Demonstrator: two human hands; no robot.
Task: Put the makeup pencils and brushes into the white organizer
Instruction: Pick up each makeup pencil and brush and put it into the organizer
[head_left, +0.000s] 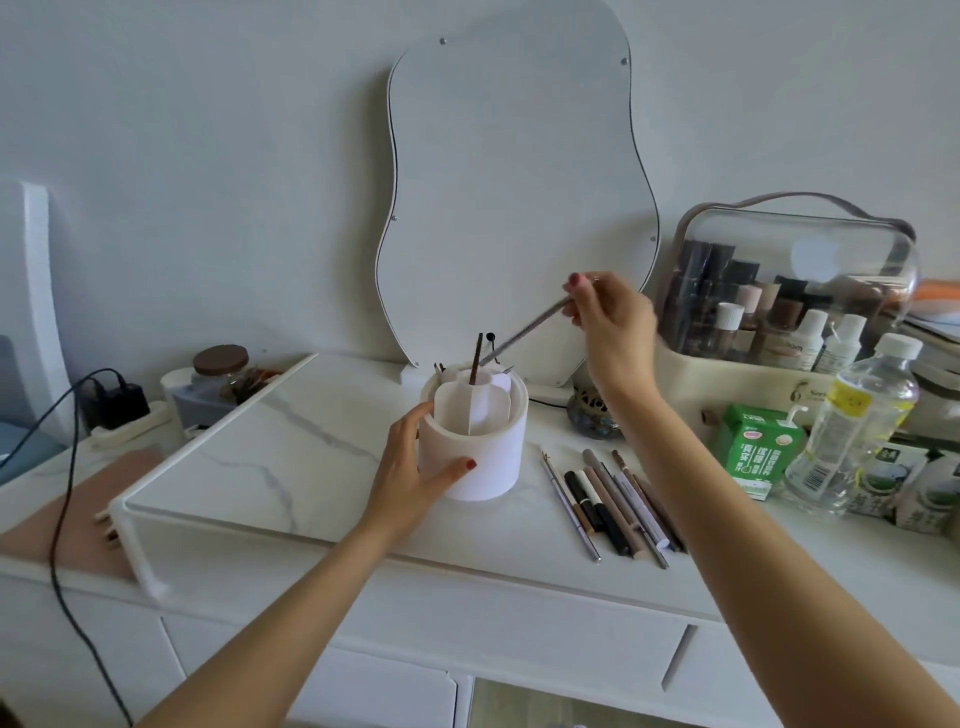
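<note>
The white round organizer (485, 457) stands on the marble tray, with inner dividers. My left hand (413, 467) grips its left side, thumb across the front wall. A dark brown pencil (475, 358) stands upright in the centre compartment. My right hand (605, 325) is raised above and to the right of the organizer, pinching a thin grey pencil (524, 335) that slants down, its lower tip at the organizer's back rim. Several pencils and brushes (615, 501) lie side by side on the tray right of the organizer.
A wavy mirror (511, 197) leans on the wall behind. At the right stand a clear-lidded cosmetics case (789, 291), a green carton (756, 452), a water bottle (852, 426) and drink pouches. A brown-lidded jar (221, 374) and a charger with its cable (111, 400) sit at left.
</note>
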